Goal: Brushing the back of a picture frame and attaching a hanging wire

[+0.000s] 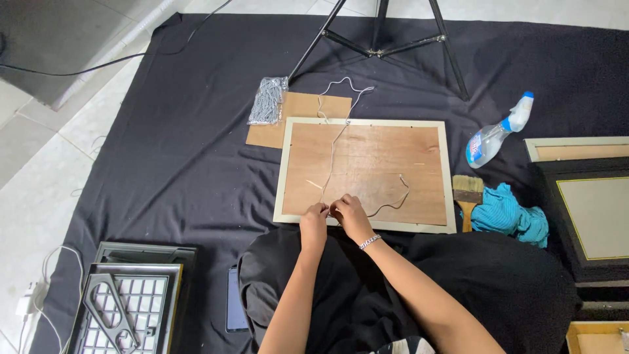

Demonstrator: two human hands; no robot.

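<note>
Both hands sit close together at the near edge of a picture frame point(365, 174) that lies face down with its wooden back up. The left hand point(313, 221) pinches a thin white string point(333, 152) with its fingers closed on it. The right hand point(352, 216) pinches the same string just beside it and wears a bracelet point(369, 242) on the wrist. From the hands the string runs far up across the wood. To the right of the hands lie a brush point(467, 194), a blue cloth point(510, 214) and a spray bottle point(495, 134). Far above the left hand sits a bag of nails point(267, 100).
</note>
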